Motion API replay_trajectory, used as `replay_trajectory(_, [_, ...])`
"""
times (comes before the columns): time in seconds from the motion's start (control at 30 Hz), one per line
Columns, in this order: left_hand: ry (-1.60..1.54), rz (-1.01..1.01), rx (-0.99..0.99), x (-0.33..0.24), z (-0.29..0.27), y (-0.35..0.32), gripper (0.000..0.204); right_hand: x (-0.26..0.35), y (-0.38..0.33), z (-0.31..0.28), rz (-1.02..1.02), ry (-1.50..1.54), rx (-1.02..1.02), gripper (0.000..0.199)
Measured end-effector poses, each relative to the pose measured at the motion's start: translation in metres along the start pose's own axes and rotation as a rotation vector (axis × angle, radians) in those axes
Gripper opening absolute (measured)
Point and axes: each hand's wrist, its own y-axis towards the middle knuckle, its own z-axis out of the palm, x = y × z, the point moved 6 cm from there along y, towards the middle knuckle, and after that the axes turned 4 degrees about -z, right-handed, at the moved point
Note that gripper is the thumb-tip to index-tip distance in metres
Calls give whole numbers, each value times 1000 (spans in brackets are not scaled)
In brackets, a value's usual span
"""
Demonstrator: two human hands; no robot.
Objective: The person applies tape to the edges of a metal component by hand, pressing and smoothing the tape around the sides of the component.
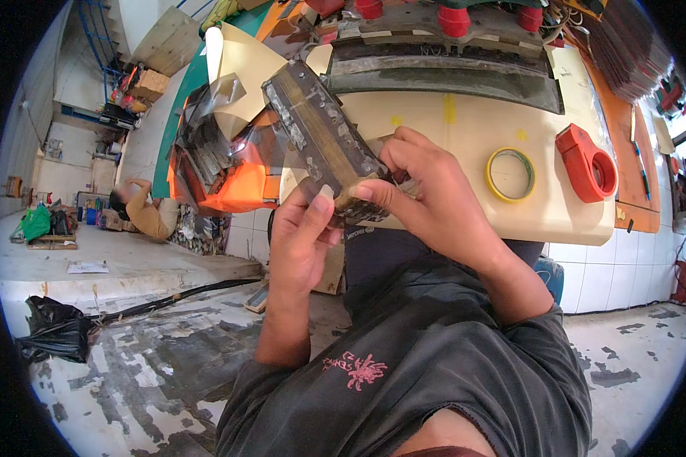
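I hold a long wooden block, its faces patched with clear tape, raised above the near edge of the cream tabletop and tilted away to the upper left; my left hand is closed round its near end from below, thumb pressed on the end face; my right hand is closed on the same end from the right, forefinger and thumb pinching at the corner. On the tabletop to the right lie a yellow tape roll and, just beyond it, a red tape dispenser, apart from each other; stacked clear sheets sit left of the block; another person crouches on the floor far left.
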Motion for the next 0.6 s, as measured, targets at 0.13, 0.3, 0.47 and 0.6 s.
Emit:
replay_trajectory(0.13, [68, 60, 2, -2, -6, 2, 18, 0, 0, 1, 2, 19, -11, 36])
replay_trajectory(0.3, [361, 120, -34, -17, -10, -2, 29, 1, 1, 1, 11, 22, -11, 36])
replay_trajectory(0.47, [752, 304, -70, -37, 1, -6, 38, 0, 0, 2, -6, 43, -44, 35])
replay_trajectory(0.6, [887, 377, -153, -46, 10, -15, 44, 3, 0, 3, -29, -5, -28, 34])
